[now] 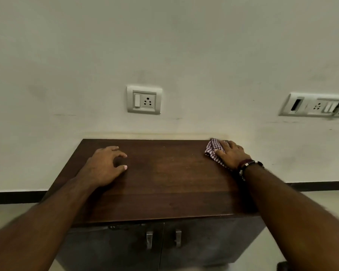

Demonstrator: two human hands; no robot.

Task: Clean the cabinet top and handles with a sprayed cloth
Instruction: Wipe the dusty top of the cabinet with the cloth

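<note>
A dark brown wooden cabinet top (164, 177) stands against a pale wall. My right hand (232, 153) presses flat on a red-and-white checked cloth (213, 148) at the top's back right corner. My left hand (106, 165) rests on the left part of the top, fingers curled apart, holding nothing. Two metal handles (149, 238) (178, 237) hang on the cabinet's two front doors, below the front edge.
A socket with a switch (144, 100) is on the wall above the cabinet. A wider socket plate (315, 105) with a loose part sits at the right. A dark skirting (14, 197) runs along the pale floor.
</note>
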